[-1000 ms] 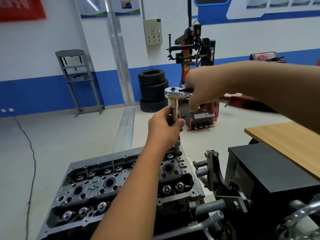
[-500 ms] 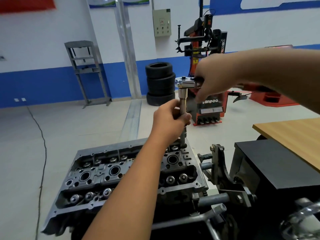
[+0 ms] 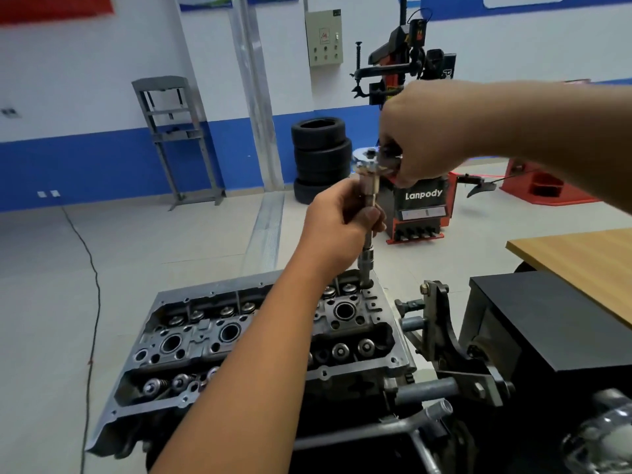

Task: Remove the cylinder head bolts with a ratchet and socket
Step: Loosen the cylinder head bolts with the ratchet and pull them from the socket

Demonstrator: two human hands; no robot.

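Observation:
A grey cylinder head (image 3: 383,362) sits on an engine stand in front of me, valve springs and plug wells showing. A long extension with a socket (image 3: 366,265) stands upright in the head's far right corner. My left hand (image 3: 338,217) grips the extension's upper part. The chrome ratchet head (image 3: 366,160) sits on top of the extension. My right hand (image 3: 420,135) grips the ratchet right beside its head; the handle is hidden behind that hand. The bolt under the socket is hidden.
The stand's bracket and clamp (image 3: 441,323) lie right of the head, then a black box (image 3: 547,323) and a wooden tabletop (image 3: 581,254). Behind are stacked tyres (image 3: 321,155), a tyre changer (image 3: 417,200), a grey frame (image 3: 171,138) and a floor cable (image 3: 92,275).
The camera has dipped and shifted, so the scene sits differently in view. My right hand has swung the ratchet a little toward me; my left hand keeps its hold on the extension.

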